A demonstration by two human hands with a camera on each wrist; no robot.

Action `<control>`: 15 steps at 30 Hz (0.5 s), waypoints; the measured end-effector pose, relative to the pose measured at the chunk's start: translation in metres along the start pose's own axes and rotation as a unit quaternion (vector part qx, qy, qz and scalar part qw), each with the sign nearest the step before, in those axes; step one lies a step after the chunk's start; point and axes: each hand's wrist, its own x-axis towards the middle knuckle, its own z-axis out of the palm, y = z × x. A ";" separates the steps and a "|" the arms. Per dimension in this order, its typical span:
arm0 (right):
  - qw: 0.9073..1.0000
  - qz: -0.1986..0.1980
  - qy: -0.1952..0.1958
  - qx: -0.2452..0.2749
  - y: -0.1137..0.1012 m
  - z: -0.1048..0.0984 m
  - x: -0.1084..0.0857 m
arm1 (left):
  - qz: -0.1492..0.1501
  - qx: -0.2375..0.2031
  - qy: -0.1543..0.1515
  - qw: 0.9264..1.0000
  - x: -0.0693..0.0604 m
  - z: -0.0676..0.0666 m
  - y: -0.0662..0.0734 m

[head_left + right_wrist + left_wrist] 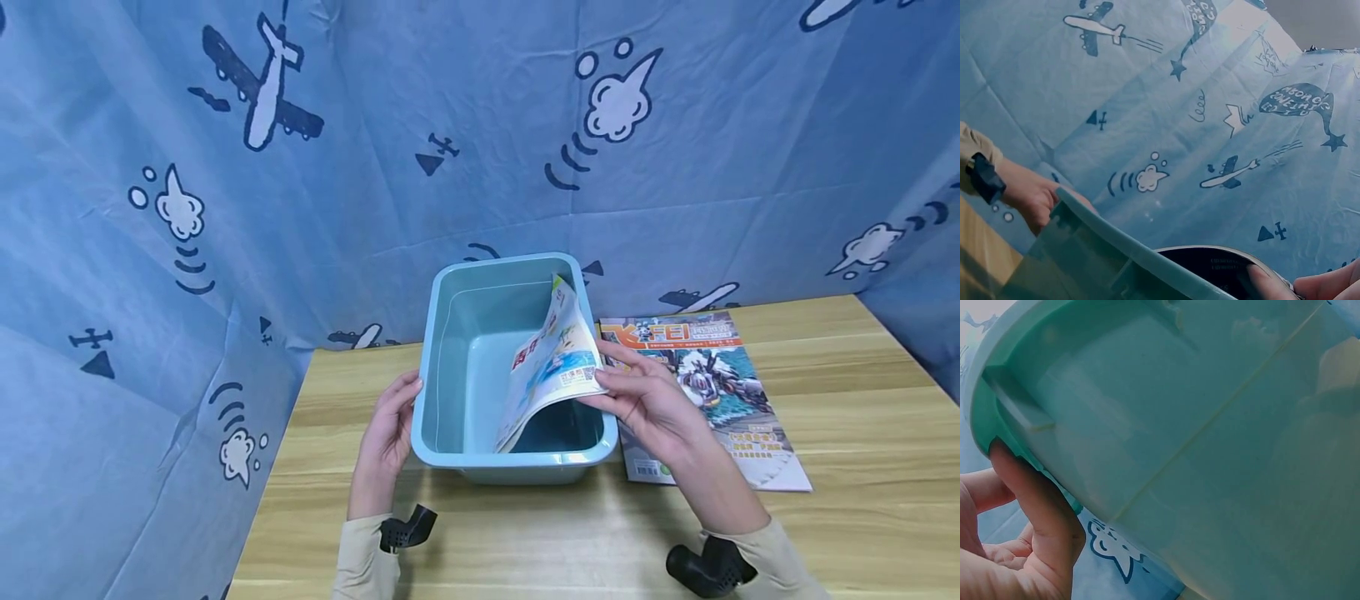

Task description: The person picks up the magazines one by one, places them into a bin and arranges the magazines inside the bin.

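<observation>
A light blue plastic tub stands on the wooden table, its open top facing up. On its left side my left hand grips the rim; in the left wrist view the thumb lies under the rim's edge. A thin white magazine with a colourful cover slants inside the tub, bowed, along the right wall. My right hand pinches that magazine's corner over the right rim. Its dark underside shows in the right wrist view, where my right fingers are partly cut off.
Right of the tub lies another magazine with an orange title band, partly under my right hand. A blue cloth with plane prints hangs behind and at the left of the wooden table.
</observation>
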 end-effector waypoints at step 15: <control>1.000 0.002 0.003 0.005 0.001 0.014 0.005 | -0.003 -0.005 0.000 1.000 -0.001 -0.001 0.000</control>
